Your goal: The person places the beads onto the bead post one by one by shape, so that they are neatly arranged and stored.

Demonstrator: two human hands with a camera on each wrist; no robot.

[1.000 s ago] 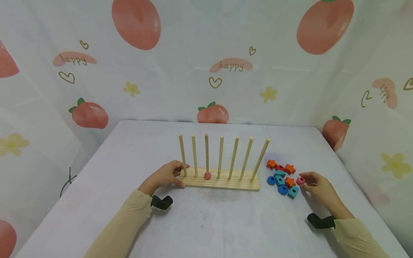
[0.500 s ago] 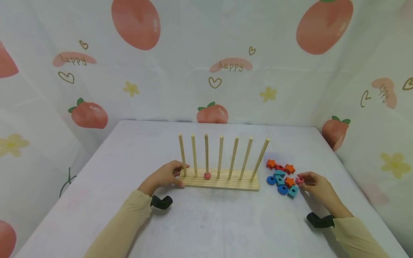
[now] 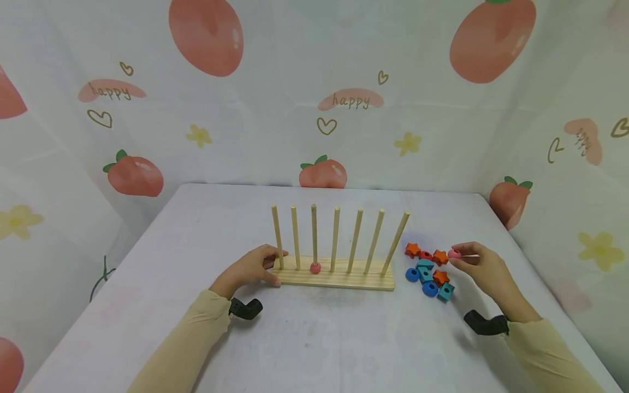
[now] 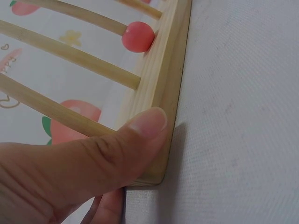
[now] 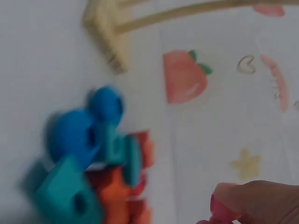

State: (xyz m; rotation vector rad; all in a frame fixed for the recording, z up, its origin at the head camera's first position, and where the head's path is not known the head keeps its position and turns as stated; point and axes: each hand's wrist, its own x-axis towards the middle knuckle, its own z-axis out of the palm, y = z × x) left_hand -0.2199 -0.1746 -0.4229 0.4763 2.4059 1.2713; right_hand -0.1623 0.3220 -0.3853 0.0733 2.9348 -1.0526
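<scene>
Two pink beads point(image 3: 315, 268), seven sticks point(image 3: 335, 240), one board point(image 3: 319, 279)
Left hand point(image 3: 252, 266) grips the board's left end. Right hand point(image 3: 485, 270) pinches one pink bead point(image 3: 454, 254) (higher than before), right of the board, near three orange stars point(image 3: 439, 257).

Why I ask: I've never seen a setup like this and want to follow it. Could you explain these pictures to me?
There is no machine: a person's bare left hand and right hand work at a white table. The wide picture comes from a camera worn on the head; the two close ones come from a camera on each wrist.

The left hand grips one end of a wooden board. A pink bead sits at the foot of the third of its seven pegs, counting from that hand. The right hand pinches a second pink bead.

By the board's far end lie loose pieces: orange stars, round blue beads, teal blocks and something red.
</scene>
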